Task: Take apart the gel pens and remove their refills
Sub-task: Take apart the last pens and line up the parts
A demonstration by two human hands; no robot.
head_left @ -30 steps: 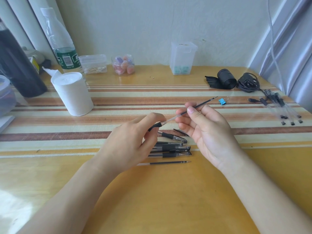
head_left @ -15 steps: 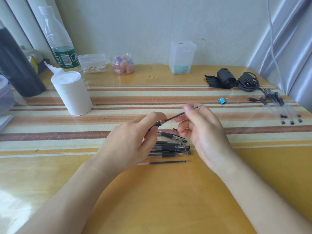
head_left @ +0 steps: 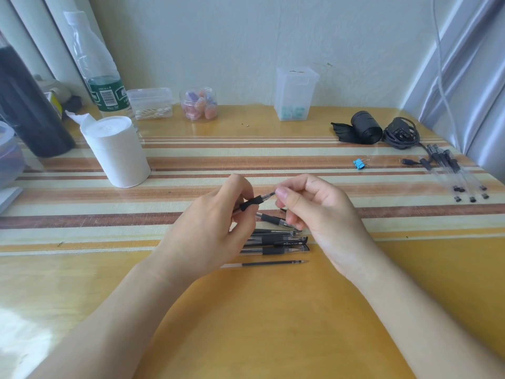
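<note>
Now, held pen (head_left: 255, 201): you have it lifted above the bench (head_left: 246, 324), between your two hands at the middle of the scene, tilted so its right end sits higher and farther.
Left hand (head_left: 207, 231): your fingers (head_left: 240, 187) are curled around the pen's black grip section; the rest of the barrel is hidden behind the hand.
Right hand (head_left: 319, 214): your thumb and forefinger pinch the clear tip end of the same pen, the other fingers curled in loosely behind.
Pen pile (head_left: 276, 240): several black-grip gel pens lie side by side on the bench just below and near your hands, tips pointing right; one more pen (head_left: 270, 218) lies slanted just beyond them, partly covered by your right hand.
Loose refill (head_left: 273, 263): a thin dark refill lies alone on the bench just nearer to you than the pile, parallel to it.
Clear barrels (head_left: 451, 173): a bunch lies at the far right edge, well apart from your hands, with small black pieces (head_left: 471, 198) at its near end.
Binder clip (head_left: 359, 163): blue, between your right hand and those barrels, farther back.
Far right: a black roll (head_left: 366, 127) beside a coiled cable (head_left: 400, 134).
Far left: a white tissue roll (head_left: 116, 151) standing upright, a plastic bottle (head_left: 101, 77) behind it.
Back wall: a swab box (head_left: 150, 103), a small jar (head_left: 199, 105), and a tall clear container (head_left: 295, 94).
</note>
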